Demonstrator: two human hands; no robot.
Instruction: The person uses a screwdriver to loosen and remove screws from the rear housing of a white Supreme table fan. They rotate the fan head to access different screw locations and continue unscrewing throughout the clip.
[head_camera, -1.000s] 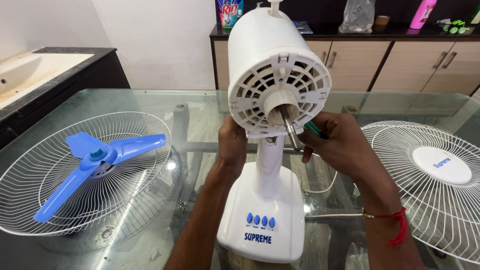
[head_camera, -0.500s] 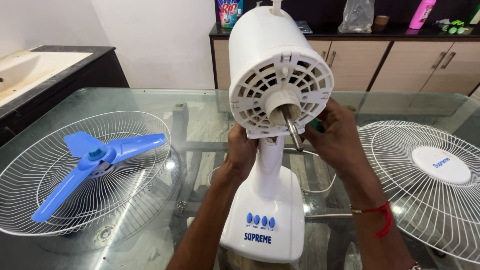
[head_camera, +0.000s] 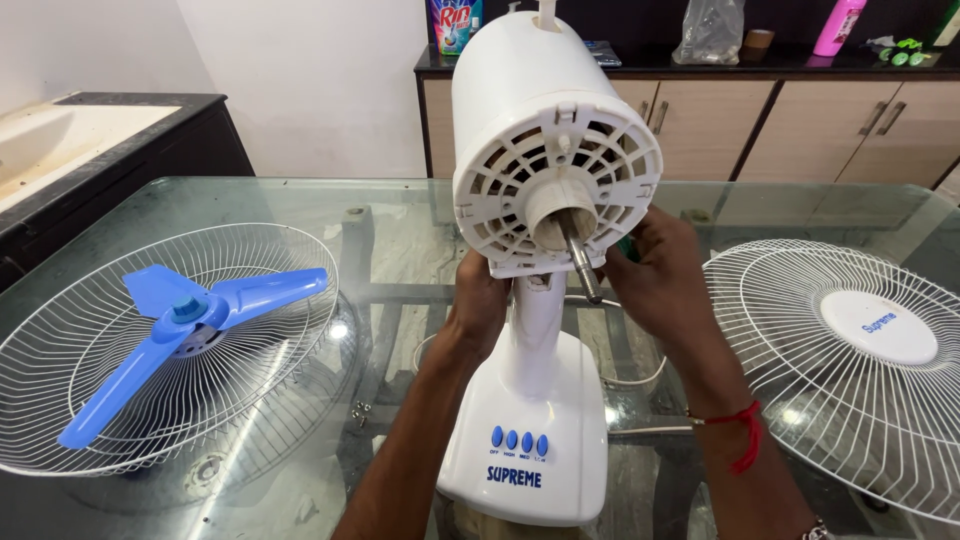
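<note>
- The left hand (head_camera: 480, 300) is closed around the neck of a white fan (head_camera: 545, 300), just under the motor housing, and steadies it.
- The right hand (head_camera: 660, 280) is up against the right side of the same neck, its fingers curled around something small and green that barely shows; it may be a tool handle, but too little of it is visible to say. The hand looks closed on it.
- A red thread (head_camera: 735, 435) is tied round the right wrist.
- The fan stands upright on its base at the near middle of the glass desk (head_camera: 300, 200), four blue buttons (head_camera: 518, 441) facing the camera. Its bare metal shaft (head_camera: 580, 265) sticks out of the slotted front of the housing, with nothing mounted on it.
- Left of the fan, one wire guard (head_camera: 170, 350) lies flat on the desk with the blue blade (head_camera: 190, 320) resting in it.
- Right of the fan, well apart from it, the other wire guard (head_camera: 850, 370) lies flat, a white round cap at its centre.
- A few small screws (head_camera: 360, 410) lie on the glass between the left guard and the base.
- So the fan is stripped: both guards and the blade are off, and only stand, motor housing and shaft remain together, with the hands at the neck joint.
- At the far side stands a cabinet (head_camera: 800, 110) with bottles and a bag on top; a dark counter (head_camera: 120, 130) is at far left.
</note>
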